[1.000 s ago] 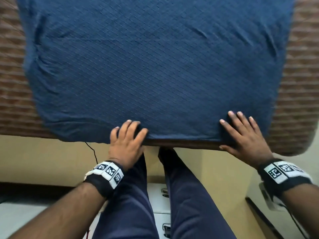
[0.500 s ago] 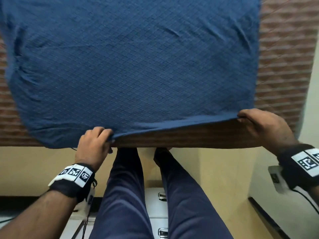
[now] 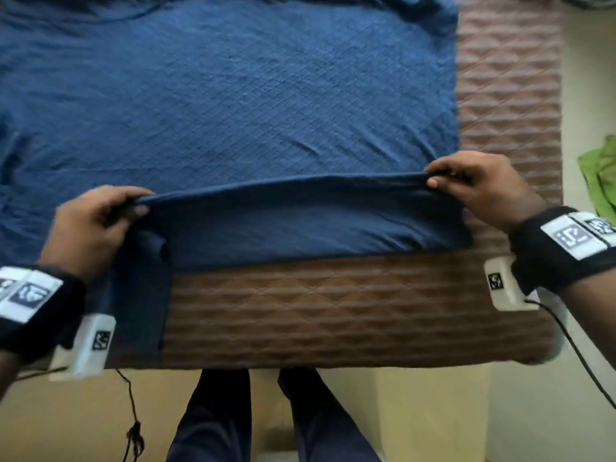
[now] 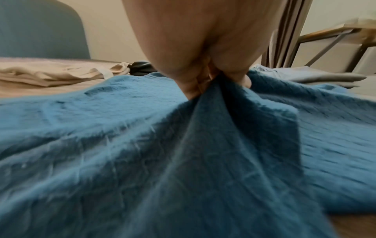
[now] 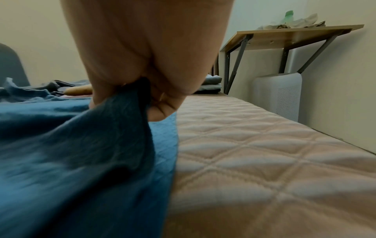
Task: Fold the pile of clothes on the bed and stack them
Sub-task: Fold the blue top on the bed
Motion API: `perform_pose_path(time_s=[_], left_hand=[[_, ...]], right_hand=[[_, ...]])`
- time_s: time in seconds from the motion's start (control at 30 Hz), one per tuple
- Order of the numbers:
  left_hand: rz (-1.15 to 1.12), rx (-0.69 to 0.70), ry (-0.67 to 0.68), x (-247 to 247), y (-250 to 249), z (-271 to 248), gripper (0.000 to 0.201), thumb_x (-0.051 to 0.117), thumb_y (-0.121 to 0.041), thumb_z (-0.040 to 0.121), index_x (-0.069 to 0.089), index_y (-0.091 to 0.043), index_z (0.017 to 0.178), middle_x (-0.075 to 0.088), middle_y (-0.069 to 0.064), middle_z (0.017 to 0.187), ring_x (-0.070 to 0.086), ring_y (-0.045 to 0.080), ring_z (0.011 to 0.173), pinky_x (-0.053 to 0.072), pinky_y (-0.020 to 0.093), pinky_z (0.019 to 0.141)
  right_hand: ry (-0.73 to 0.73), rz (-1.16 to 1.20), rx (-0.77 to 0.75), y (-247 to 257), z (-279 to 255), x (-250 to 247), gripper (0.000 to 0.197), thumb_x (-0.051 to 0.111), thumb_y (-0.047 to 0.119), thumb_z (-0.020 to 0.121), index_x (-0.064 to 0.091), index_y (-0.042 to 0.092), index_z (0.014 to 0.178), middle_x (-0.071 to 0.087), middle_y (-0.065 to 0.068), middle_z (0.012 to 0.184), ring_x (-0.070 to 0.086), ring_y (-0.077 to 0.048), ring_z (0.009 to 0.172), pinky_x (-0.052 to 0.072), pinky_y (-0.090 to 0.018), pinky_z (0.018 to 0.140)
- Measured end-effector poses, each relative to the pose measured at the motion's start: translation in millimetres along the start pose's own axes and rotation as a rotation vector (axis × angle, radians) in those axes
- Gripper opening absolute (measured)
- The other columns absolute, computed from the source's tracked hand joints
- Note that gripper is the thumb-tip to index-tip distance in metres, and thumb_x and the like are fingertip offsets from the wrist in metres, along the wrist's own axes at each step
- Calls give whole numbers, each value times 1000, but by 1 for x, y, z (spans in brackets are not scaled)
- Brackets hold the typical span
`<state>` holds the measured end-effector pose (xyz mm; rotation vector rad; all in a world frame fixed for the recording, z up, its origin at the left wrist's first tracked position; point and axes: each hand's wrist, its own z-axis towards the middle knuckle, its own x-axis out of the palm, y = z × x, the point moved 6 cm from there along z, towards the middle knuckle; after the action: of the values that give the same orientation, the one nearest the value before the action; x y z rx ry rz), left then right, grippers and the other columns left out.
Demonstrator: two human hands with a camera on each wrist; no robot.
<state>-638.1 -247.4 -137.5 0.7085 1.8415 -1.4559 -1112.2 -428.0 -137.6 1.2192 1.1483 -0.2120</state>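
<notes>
1. The left hand (image 3: 90, 225) is pinching the near left corner of the blue shirt (image 3: 233, 105), and the right hand (image 3: 480, 185) is pinching the near right corner; both are lifting the hem just above the mattress (image 3: 333, 311) while the rest of the shirt is lying flat across the bed.
2. The hem is sagging between the two grips, so it is likely to land crooked if one hand is travelling faster than the other.
3. A strip of cloth is hanging below the left hand, beside the lifted edge; it could be getting trapped inside the fold and making a lump.
4. Each pinch is taking only a little cloth, so a corner may be slipping out mid-fold.
5. The flat part is resting loose on the quilted surface, and dragging rather than lifting risks bunching it into wrinkles.
6. The beige clothes (image 4: 50, 75) are lying farther back on the bed, well apart.
</notes>
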Motion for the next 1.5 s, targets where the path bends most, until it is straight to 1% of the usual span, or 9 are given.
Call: perform_pose_path(time_s=[0.1, 0.37, 0.47, 0.67, 0.8, 0.9, 1.13, 1.3, 1.5], left_hand=[[45, 1, 93, 5, 12, 36, 69, 70, -2, 88, 58, -69, 95, 69, 8, 95, 59, -5, 79, 38, 4, 83], [-27, -103, 170, 6, 30, 64, 28, 73, -4, 86, 69, -28, 100, 66, -36, 74, 57, -22, 69, 41, -4, 73], [-110, -58, 121, -2, 23, 51, 32, 71, -17, 88, 64, -32, 116, 73, -12, 95, 62, -8, 82, 44, 4, 81], [131, -33, -23, -62, 85, -29, 28, 54, -24, 91, 53, -47, 106, 70, 14, 109, 61, 29, 92, 44, 35, 88], [148, -62, 136, -94, 152, -80, 46, 50, -6, 83, 65, -27, 120, 63, -23, 126, 62, 26, 110, 40, 28, 102], [252, 66, 342, -99, 183, -94, 73, 48, -3, 67, 54, -22, 137, 55, -8, 142, 60, 28, 114, 45, 45, 98], [250, 133, 446, -99, 216, -92, 75, 44, -34, 75, 34, -39, 149, 41, -16, 152, 52, 22, 96, 46, 49, 84], [1, 96, 300, -107, 213, -79, 47, 55, -54, 80, 56, -40, 125, 62, -18, 131, 58, 19, 83, 50, 42, 77], [-224, -163, 101, -112, 223, -68, 55, 54, -64, 75, 78, -19, 94, 77, -1, 94, 70, 19, 87, 57, 40, 78]], right_hand=[[45, 95, 174, -30, 28, 1, 20, 75, 5, 84, 72, 11, 103, 67, 32, 76, 56, 18, 70, 40, -1, 71], [114, -33, 283, -29, 49, -2, 19, 74, 12, 86, 73, 10, 104, 69, 10, 77, 63, 1, 73, 45, -13, 69], [11, -368, 103, 15, 38, 5, 37, 66, 43, 87, 71, 12, 105, 64, -10, 98, 61, -37, 92, 50, -44, 82], [139, -163, -366, 196, 13, 129, 21, 62, 15, 85, 72, 11, 103, 67, -12, 109, 64, -35, 92, 53, -45, 79], [444, -303, -637, 295, 3, 239, 44, 48, 30, 85, 62, 26, 127, 52, -7, 144, 48, -32, 133, 39, -53, 108], [617, -485, -774, 329, 10, 289, 54, 43, 32, 82, 54, 27, 135, 49, -4, 146, 39, -31, 141, 24, -63, 113], [510, -217, -687, 394, 89, 268, 21, 43, 21, 93, 62, 20, 101, 62, 1, 82, 63, -22, 75, 53, -36, 75], [180, 24, -440, 433, 207, 210, 19, 52, 11, 95, 63, 4, 109, 48, 19, 90, 46, 5, 86, 35, -5, 85], [451, -277, -280, 422, 341, 268, 28, 65, 23, 94, 66, 6, 117, 60, 2, 95, 51, -2, 85, 34, -11, 77]])
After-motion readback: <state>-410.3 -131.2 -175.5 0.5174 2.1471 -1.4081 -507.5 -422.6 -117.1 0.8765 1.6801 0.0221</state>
